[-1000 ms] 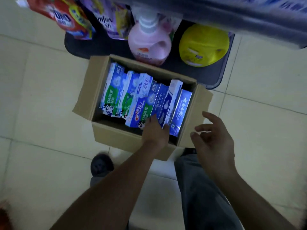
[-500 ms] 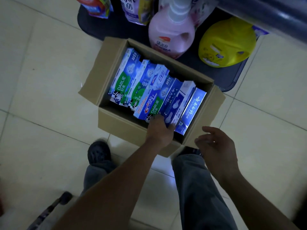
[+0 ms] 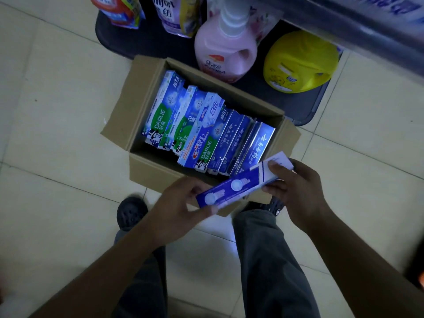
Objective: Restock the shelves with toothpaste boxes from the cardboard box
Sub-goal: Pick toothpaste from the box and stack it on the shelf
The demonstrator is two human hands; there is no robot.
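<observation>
An open cardboard box (image 3: 146, 171) stands on the tiled floor with several blue and green toothpaste boxes (image 3: 202, 127) packed upright inside. Over its near edge I hold one blue-and-white toothpaste box (image 3: 238, 184) lying crosswise. My left hand (image 3: 179, 210) grips its left end and my right hand (image 3: 296, 189) grips its white right end. The bottom shelf (image 3: 146, 40) lies just beyond the cardboard box.
On the dark bottom shelf stand a pink pump bottle (image 3: 226, 47), a yellow jug (image 3: 300, 61) and refill pouches (image 3: 174, 14). A shelf edge (image 3: 344, 21) overhangs at top right. My shoes (image 3: 130, 212) and trouser legs are just behind the cardboard box.
My left hand has pulled one blue-and-white toothpaste box out of the cardboard box. My right hand, open beside the carton before, now holds the box's other end.
</observation>
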